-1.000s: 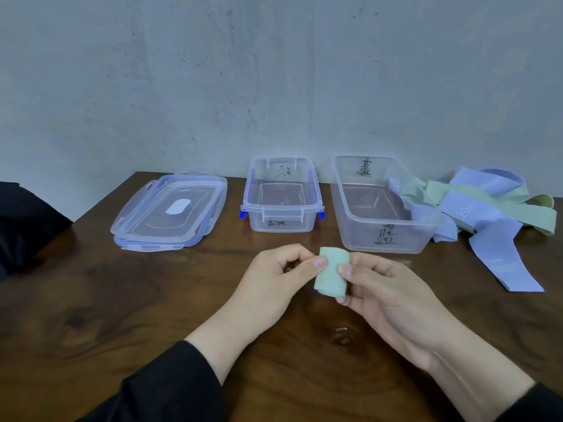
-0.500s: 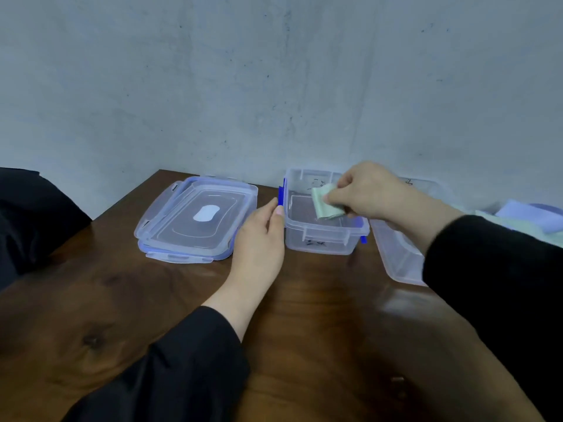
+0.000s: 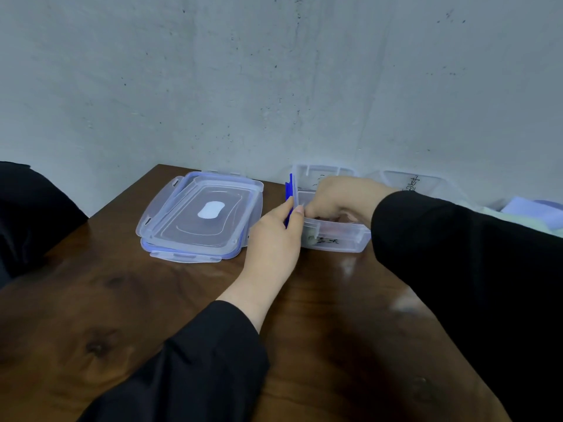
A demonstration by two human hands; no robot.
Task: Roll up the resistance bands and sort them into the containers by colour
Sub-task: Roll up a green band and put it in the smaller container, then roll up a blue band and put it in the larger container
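Note:
A small clear container [image 3: 335, 243] with a blue latch [image 3: 289, 190] stands at the back of the wooden table [image 3: 122, 300]. My left hand [image 3: 274, 242] grips its left wall, thumb over the rim. My right hand [image 3: 341, 197] reaches down inside it with curled fingers. The rolled green band is hidden under that hand, so I cannot tell whether it is still held. A larger clear container [image 3: 417, 182] with black writing shows behind my right arm. Loose purple bands [image 3: 530, 210] and green bands [image 3: 524, 223] peek out at the far right.
Two stacked clear lids [image 3: 198, 214] with blue seals lie left of the small container. A dark object [image 3: 30, 214] sits at the table's left edge. A grey wall [image 3: 274, 86] rises right behind the containers. My black right sleeve [image 3: 472, 269] covers the table's right side.
My right hand has gone from above the small container down into it, and the green roll is now out of sight. My left hand has moved onto the container's left wall.

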